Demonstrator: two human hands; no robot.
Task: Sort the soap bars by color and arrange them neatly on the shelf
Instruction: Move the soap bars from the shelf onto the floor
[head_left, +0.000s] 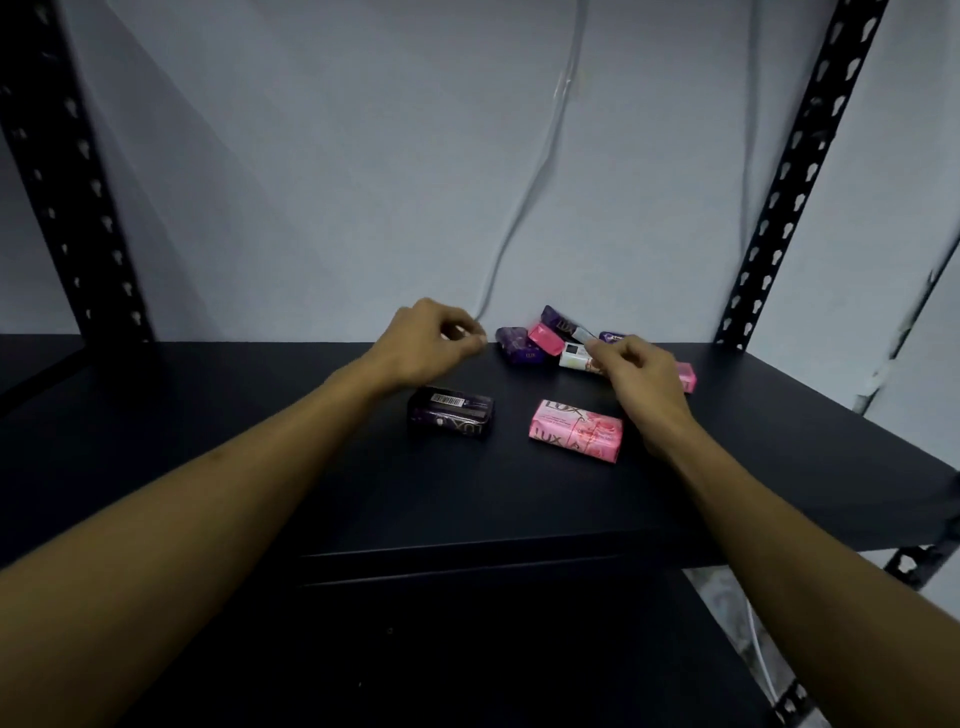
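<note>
A black shelf board (311, 467) is being viewed from above and in front, with both bare forearms being extended over it toward the back wall (311, 182).

The left hand (431, 343) is being held above the board, just left of the heap of soaps; its fingers are being curled loosely toward the thumb, and nothing is being held in it. The right hand (641, 374) is being held at the near edge of the heap, its fingers bent downward over a white-wrapped bar (574, 358); whether that bar is actually being gripped or only touched cannot be told from this view.

Two bars are lying apart from the heap, nearer the person. A dark purple soap bar (451, 413) is lying flat beneath the left wrist, its barcode side turned up. A pink Lux soap bar (575, 428) is lying flat just beside the right wrist, well apart from the purple one.

The heap (550, 338) is being left unsorted near the back of the board: purple bars (517, 345) and a bright pink bar (545, 338) are lying tilted against one another, and another pink bar (687, 375) is being partly hidden behind the right hand.

Perforated black uprights (795, 171) are standing at the shelf's corners, and a pale cable (524, 208) is hanging down the wall behind the heap.
</note>
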